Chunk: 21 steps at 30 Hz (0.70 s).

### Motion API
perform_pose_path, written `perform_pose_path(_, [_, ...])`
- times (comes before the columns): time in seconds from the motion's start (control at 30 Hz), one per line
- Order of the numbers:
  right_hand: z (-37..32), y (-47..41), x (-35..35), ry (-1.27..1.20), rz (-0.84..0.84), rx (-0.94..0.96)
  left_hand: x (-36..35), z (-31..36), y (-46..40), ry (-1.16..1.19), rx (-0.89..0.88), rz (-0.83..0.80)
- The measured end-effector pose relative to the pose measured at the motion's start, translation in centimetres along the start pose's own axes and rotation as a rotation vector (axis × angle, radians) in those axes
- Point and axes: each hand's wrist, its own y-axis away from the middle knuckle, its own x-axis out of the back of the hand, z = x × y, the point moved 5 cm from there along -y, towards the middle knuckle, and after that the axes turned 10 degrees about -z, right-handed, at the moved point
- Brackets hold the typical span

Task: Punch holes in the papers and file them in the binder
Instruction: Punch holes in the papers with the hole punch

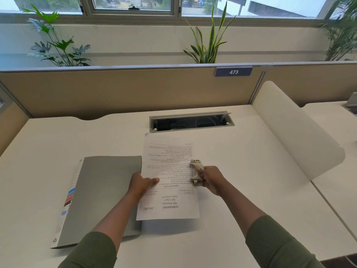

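Observation:
A printed paper sheet (170, 200) lies on the white desk (241, 190), its text upside down to me. My left hand (142, 183) grips the sheet's left edge, thumb on top. A beige hole punch (195, 172) sits on the sheet's right edge, and my right hand (211, 180) is closed on it from the right. A closed grey binder (104, 194) with a striped spine lies left of the paper, partly under the sheet's left edge.
An open cable hatch (191, 121) is sunk into the desk just beyond the paper. A curved white divider (293, 132) rises at the right. A beige partition (125, 89) with a "473" tag closes off the back.

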Motion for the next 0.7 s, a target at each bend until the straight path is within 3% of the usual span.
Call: perform_pose_path(0.7, [2.0, -2.1, 1.6, 0.031, 0.182, 0.009, -0.2, 0.7, 0.2, -0.057, -0.051, 0.003])
